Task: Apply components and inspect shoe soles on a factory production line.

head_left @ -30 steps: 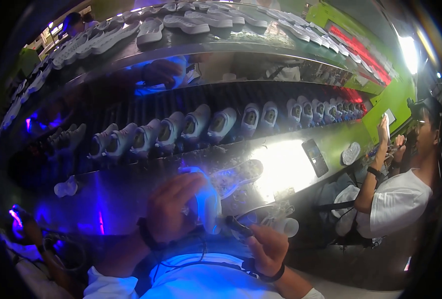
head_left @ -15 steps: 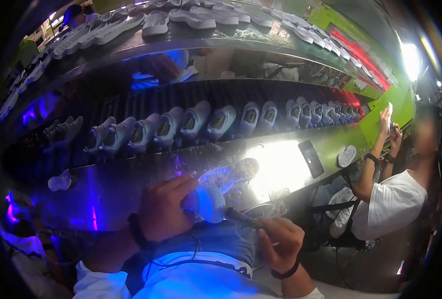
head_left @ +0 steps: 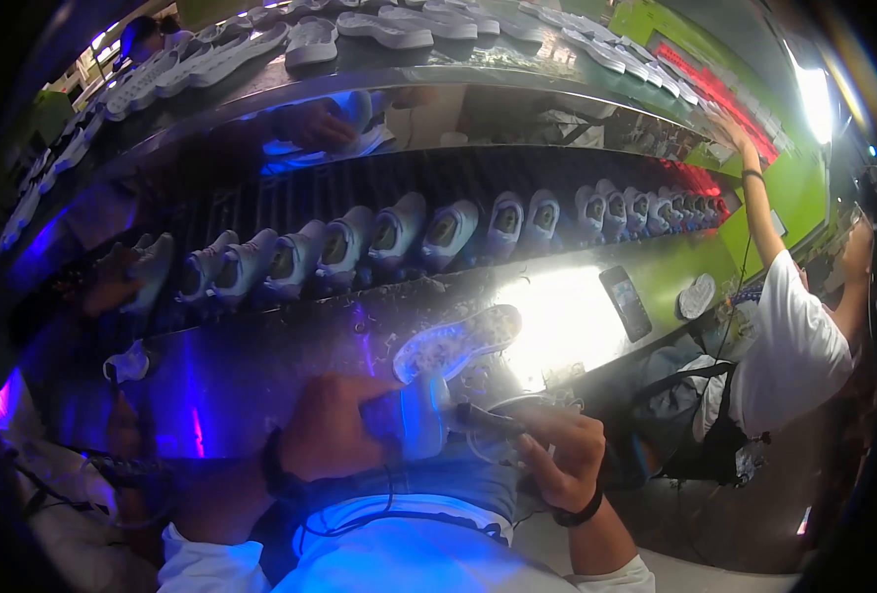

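A shoe (head_left: pixel 421 415) lit blue is gripped at its side by my left hand (head_left: pixel 330 425), just above my lap. My right hand (head_left: pixel 562 450) is closed around the handle of a dark, slim brush-like tool (head_left: pixel 488 420); its tip is at the shoe's right edge, and I cannot tell if it touches. Just beyond the shoe, a pale shoe sole (head_left: pixel 458 341) lies inner side up on the metal bench (head_left: pixel 270 381), its near end close to the shoe.
Rows of shoes (head_left: pixel 396 225) stand on a dark conveyor behind the bench. Soles (head_left: pixel 384 32) line the shelf above. A phone (head_left: pixel 624 301) and a sole (head_left: pixel 696 296) lie to the right. A co-worker (head_left: pixel 789 346) sits at right; another's hand (head_left: pixel 112 282) is at far left.
The shoe in my left hand has turned, with its lit side now more upright. The right co-worker's arm now stretches to the upper shelf. A hand has come to the shoes at far left.
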Demonstrator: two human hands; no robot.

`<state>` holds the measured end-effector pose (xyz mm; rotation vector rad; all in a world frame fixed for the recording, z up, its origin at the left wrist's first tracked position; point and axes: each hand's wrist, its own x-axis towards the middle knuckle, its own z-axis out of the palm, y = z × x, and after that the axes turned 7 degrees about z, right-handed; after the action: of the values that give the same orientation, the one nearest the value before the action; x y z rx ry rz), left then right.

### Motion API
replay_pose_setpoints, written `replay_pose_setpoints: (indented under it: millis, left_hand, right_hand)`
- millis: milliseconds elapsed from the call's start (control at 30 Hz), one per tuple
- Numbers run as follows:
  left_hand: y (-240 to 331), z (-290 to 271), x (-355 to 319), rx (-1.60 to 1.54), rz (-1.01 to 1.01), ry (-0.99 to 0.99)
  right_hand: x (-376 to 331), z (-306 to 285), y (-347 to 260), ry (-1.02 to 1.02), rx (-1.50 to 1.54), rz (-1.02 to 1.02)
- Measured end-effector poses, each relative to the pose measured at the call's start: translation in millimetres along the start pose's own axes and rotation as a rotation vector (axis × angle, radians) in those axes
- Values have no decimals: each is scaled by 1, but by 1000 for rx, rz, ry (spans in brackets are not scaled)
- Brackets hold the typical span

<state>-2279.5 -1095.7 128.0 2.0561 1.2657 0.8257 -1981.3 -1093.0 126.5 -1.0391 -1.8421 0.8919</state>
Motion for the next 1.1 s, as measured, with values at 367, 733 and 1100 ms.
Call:
replay_pose_setpoints:
  millis: [367, 733, 1100]
  left_hand:
    - [-10, -2, -11, -609, -270, -133]
    - [-18, -8, -20, -790, -410, -85]
    - [-19, -3, -34, -769, -194, 39]
  right_hand:
    - [-9, 22, 2, 14, 70, 16]
    - [-32, 36, 0, 110, -60, -10]
    - [-8, 46, -17, 190, -248, -34]
